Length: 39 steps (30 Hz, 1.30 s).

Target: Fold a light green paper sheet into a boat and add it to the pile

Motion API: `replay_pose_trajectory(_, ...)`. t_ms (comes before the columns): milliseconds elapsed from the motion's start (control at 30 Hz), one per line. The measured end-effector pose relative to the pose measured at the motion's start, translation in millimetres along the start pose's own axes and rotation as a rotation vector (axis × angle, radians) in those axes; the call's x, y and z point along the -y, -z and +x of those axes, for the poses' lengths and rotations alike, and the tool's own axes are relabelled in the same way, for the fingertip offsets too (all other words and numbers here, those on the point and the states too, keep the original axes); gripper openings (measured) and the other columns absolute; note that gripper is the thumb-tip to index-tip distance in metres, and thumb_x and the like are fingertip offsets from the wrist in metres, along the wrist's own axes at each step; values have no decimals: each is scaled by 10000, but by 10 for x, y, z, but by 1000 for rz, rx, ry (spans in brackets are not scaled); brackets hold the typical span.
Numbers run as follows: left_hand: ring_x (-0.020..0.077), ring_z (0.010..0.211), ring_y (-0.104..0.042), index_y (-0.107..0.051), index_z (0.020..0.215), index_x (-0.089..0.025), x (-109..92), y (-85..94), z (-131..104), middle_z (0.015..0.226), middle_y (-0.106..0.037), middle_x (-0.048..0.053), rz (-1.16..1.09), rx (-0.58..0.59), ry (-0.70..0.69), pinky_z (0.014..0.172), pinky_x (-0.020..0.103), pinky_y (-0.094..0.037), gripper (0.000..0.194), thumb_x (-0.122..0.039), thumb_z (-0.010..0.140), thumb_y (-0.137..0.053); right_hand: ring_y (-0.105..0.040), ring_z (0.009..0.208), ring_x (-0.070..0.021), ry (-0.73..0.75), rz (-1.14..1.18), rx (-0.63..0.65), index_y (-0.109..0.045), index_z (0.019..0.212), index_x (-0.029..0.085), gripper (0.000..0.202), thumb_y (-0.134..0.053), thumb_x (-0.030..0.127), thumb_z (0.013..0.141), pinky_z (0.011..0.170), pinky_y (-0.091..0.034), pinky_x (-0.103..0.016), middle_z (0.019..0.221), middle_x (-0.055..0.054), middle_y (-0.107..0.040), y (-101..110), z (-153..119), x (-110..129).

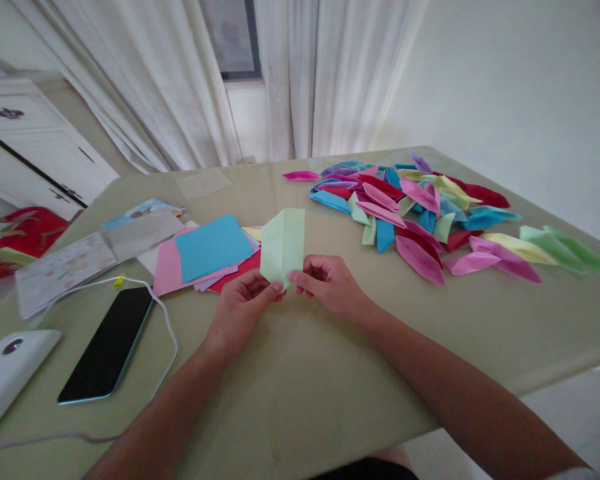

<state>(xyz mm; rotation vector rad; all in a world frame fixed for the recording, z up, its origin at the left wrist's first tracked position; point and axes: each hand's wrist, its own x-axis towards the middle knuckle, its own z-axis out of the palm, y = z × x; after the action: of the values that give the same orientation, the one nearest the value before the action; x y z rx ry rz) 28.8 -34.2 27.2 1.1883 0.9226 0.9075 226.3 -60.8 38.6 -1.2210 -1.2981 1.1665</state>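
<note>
Between my hands a light green sheet of paper (285,243) stands raised, with a crease down its middle and a slanted upper left corner. My left hand (247,297) pinches its lower left edge, and my right hand (327,283) pinches the lower right edge. Both sets of fingers are closed on the paper. Just left of it lies a stack of coloured sheets, a blue sheet (215,247) on top, with pink, red and lilac ones showing beneath. On the right is a large heap of folded paper pieces (380,197) in many colours.
A black-screened phone (107,347) lies at the left, with a white cable (173,333) curving around it. Near the left edge sits a white device (13,373). Printed plastic packets (65,270) lie behind the phone. The table's far edge faces white curtains (290,80).
</note>
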Motion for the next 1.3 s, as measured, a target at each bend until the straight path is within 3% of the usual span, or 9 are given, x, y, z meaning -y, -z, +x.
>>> replay_pose_trajectory(100,207,860,-755,-802,1015,-190,7,10,4,937,-813,70,4,46,-9,818,316,-609,339,-441,809,-899,-550,555,-114,3,-10,0,-632,701,179,431,-835,532,842,534,-421,-237,652,-9,-697,-1,-4,-1)
replay_pose_trajectory(267,181,753,-720,-785,898,-179,1,43,12,805,-787,48,77,43,-40,726,276,-571,284,-414,799,-911,-563,573,-115,10,-13,52,-684,750,172,384,-723,503,942,567,-448,-243,726,-33,-739,0,5,-9)
replay_pose_trajectory(400,199,820,-729,-789,1068,-180,-13,37,6,954,-809,69,45,41,-43,774,297,-570,381,-428,804,-908,-570,578,-118,0,-117,121,-681,732,173,356,-687,435,974,566,-441,-239,687,-19,-716,74,-10,47)
replay_pose_trajectory(500,199,876,-728,-779,1104,-194,-25,59,23,1061,-806,73,-47,-52,-109,796,295,-562,385,-480,858,-854,-511,521,-104,-34,-204,271,-685,687,173,362,-717,414,954,506,-372,-230,591,15,-643,139,-27,89)
replay_pose_trajectory(633,159,750,-683,-778,1011,-206,-23,116,63,950,-799,39,-109,-249,-111,655,243,-511,359,-510,837,-859,-491,523,-100,-80,-158,428,-699,715,176,369,-784,486,896,490,-346,-227,597,33,-618,125,-32,68)
replay_pose_trajectory(700,147,728,-661,-784,980,-209,-8,115,66,921,-793,26,-87,-273,-117,649,234,-498,342,-490,812,-881,-534,589,-111,-54,-90,375,-742,846,176,354,-822,521,857,534,-389,-229,692,23,-660,93,-21,44)
replay_pose_trajectory(767,152,739,-657,-789,939,-206,11,88,51,902,-790,23,-63,-229,-114,670,241,-500,324,-474,793,-896,-578,669,-127,2,-18,234,-753,973,181,383,-822,538,853,599,-436,-243,812,-1,-705,73,-4,28)
replay_pose_trajectory(900,162,745,-660,-794,914,-202,30,19,1,874,-786,31,-30,-96,-77,673,250,-496,280,-438,800,-893,-555,677,-130,78,-21,40,-743,895,171,346,-791,513,884,612,-415,-257,783,-7,-680,80,22,21)
replay_pose_trajectory(1300,162,729,-657,-839,910,-211,-6,21,-38,837,-789,32,25,-85,-100,662,252,-501,255,-433,799,-901,-550,651,-133,130,-112,-48,-739,882,189,248,-763,434,906,588,-421,-266,766,-4,-687,25,-27,24)
